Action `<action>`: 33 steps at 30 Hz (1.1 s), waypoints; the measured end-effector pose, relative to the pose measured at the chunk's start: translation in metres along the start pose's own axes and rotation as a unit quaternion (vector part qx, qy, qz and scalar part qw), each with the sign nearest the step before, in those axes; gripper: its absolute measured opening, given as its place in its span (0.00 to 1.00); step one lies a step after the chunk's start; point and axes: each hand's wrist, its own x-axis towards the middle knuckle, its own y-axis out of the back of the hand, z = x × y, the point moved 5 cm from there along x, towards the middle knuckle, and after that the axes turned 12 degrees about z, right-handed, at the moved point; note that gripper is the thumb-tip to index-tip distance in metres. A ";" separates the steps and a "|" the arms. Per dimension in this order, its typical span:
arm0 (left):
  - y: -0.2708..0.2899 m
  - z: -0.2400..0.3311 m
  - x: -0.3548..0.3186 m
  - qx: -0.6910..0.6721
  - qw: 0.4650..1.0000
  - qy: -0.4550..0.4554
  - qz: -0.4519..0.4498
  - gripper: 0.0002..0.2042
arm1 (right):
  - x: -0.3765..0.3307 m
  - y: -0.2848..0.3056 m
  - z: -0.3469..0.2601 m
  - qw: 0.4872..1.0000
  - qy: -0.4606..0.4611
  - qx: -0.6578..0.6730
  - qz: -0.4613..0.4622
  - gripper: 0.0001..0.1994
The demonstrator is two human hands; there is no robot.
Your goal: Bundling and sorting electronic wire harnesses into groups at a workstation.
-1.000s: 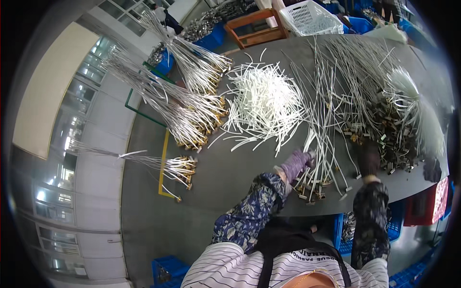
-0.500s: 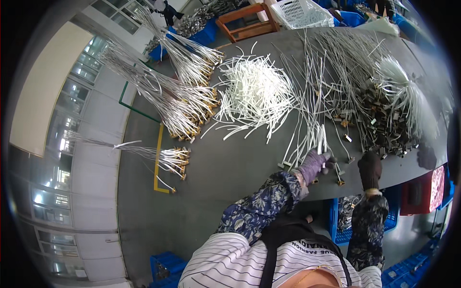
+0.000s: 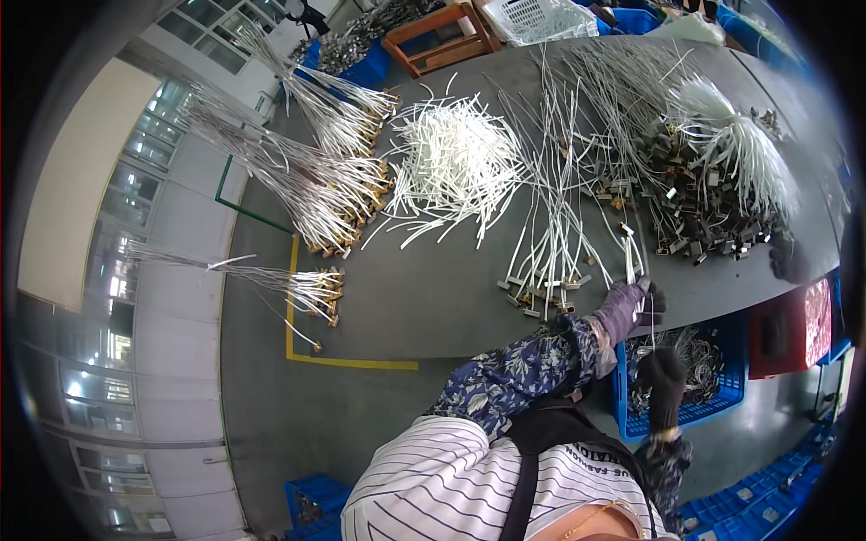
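Left hand (image 3: pixel 629 308) slides right, right hand (image 3: pixel 666 374) drops off the table (image 3: pixel 722 284)

The left hand, a second ago among the loose wires (image 3: pixel 550 225), has moved right along the table's front edge, taking a few white tubes (image 3: pixel 630 257) with it; those wires now lie apart, to its left. The right hand, earlier by the dark-ended pile (image 3: pixel 713 203), has come back past the front edge, over the blue basket (image 3: pixel 621 388). A thin white strand (image 3: pixel 653 330) now shows between the hands. More of the basket's inside has come into view.
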 end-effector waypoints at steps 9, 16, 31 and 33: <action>-0.002 0.025 0.016 0.074 0.992 -0.063 0.082 0.08 | -0.172 0.156 0.276 0.855 0.194 -0.424 -0.228 0.08; -0.043 0.132 -0.009 0.082 0.967 -0.240 0.029 0.10 | -0.173 0.216 0.352 0.899 -0.003 -0.393 -0.195 0.09; -0.004 0.046 -0.059 0.161 0.985 -0.039 -0.041 0.16 | -0.160 0.198 0.392 0.892 0.160 -0.364 -0.216 0.11; 0.009 0.065 -0.053 0.084 0.988 -0.108 -0.069 0.14 | -0.163 0.194 0.377 0.850 0.214 -0.423 -0.229 0.11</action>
